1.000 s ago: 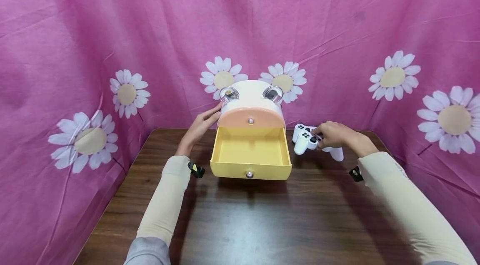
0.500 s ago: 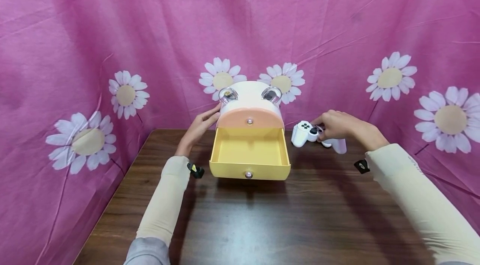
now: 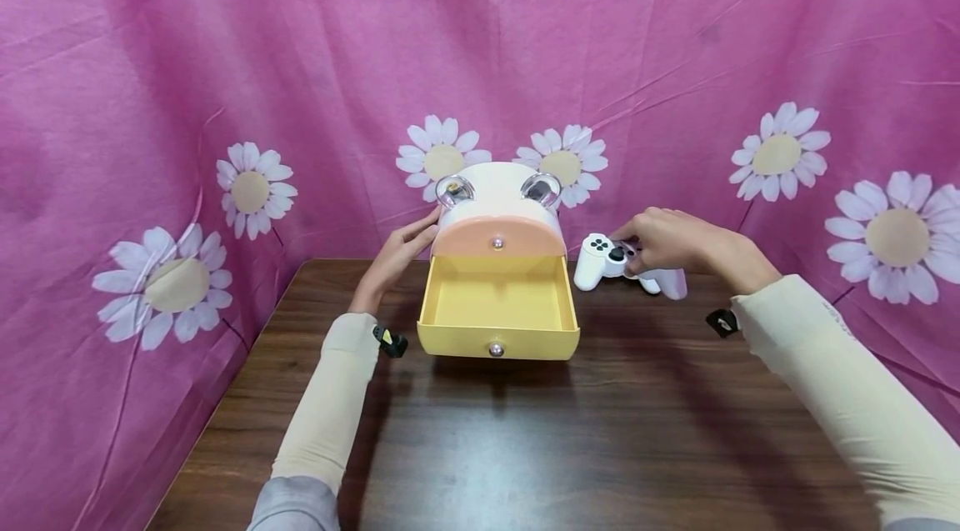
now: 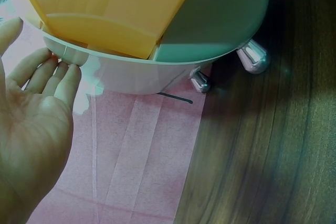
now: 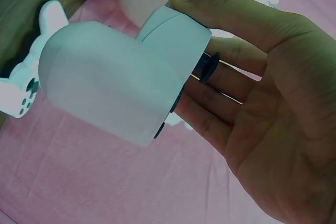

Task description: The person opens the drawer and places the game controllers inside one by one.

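Pinching the white controller [image 3: 613, 268] in my right hand [image 3: 675, 241], I am keeping thumb and fingers bent across its middle, closing only as far as its body is letting them. It is hanging just right of the white organiser [image 3: 497, 189], sitting higher and a little farther left than a second ago, when it was overlapping the second controller [image 5: 31, 69]. That is meaning, as I am judging it, that its weight is now resting in my grip rather than on the table [image 3: 487, 448]. At my right wrist I am seeing the second controller lying apart from it; from above I am mostly losing it behind the held one. My left hand [image 3: 393, 256] is not shifting: its fingers are reaching out only slightly bent, touching the organiser's left side and gripping nothing, seemingly steadying it. The yellow drawer [image 3: 457, 341] is standing pulled out toward the near side, below the pushed-in peach drawer [image 3: 476, 236], and the held controller is still staying outside it, to the right.
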{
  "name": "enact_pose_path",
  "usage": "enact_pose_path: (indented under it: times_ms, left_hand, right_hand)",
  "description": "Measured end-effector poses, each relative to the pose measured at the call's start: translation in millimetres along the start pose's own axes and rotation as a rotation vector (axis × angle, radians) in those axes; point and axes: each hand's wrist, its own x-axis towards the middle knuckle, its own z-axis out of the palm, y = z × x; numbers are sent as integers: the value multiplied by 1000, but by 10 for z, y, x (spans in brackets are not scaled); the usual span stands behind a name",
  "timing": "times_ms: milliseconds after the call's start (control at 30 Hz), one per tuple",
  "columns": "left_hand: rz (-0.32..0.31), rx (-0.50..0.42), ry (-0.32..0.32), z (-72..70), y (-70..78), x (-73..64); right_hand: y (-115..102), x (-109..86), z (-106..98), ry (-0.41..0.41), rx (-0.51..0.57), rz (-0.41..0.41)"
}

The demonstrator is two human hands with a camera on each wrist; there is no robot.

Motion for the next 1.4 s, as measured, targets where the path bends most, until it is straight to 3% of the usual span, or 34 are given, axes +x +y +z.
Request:
enact_pose_path:
  times_ms: [333,1000,1400]
  left_hand:
    - [-7,33,7,3,16,-9]
    - [3,-11,6,-6,-4,6]
    - [-2,7,7,4,-1,-2]
  right_hand:
    - [-198,39,-175,6,-27,-56]
    - [-667,198,-380,22,-72,-150]
    - [-1039,397,-380,29,-101,-279]
